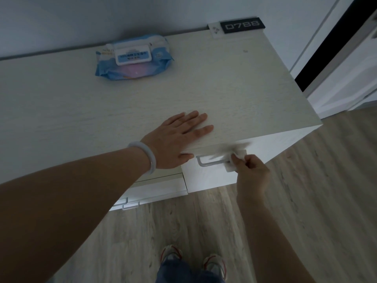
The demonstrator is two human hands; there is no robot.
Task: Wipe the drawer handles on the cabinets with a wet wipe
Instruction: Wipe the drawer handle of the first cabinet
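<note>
Right now the left hand (176, 139) lies flat on the cabinet (204, 82) top near its front edge, fingers straight and slightly spread, thumb hooked over the edge just beside the handle (210, 162). A pale bangle (145, 156) sits on that wrist. Down at the top right drawer, the right hand (252, 172) pinches a white wipe (237, 158) between thumb and curled fingers, pressing it onto the right end of the handle; the wipe is blurred. Back on the top, well apart from both hands, lies a blue pack (133, 58) with its lid closed. At the back right corner sits a dark plaque (241, 25) reading 0788. Lower left, more handles (130, 206) poke out from drawers under the left forearm. Below, two shoes (192, 259) stand on the wood floor (306, 201).
</note>
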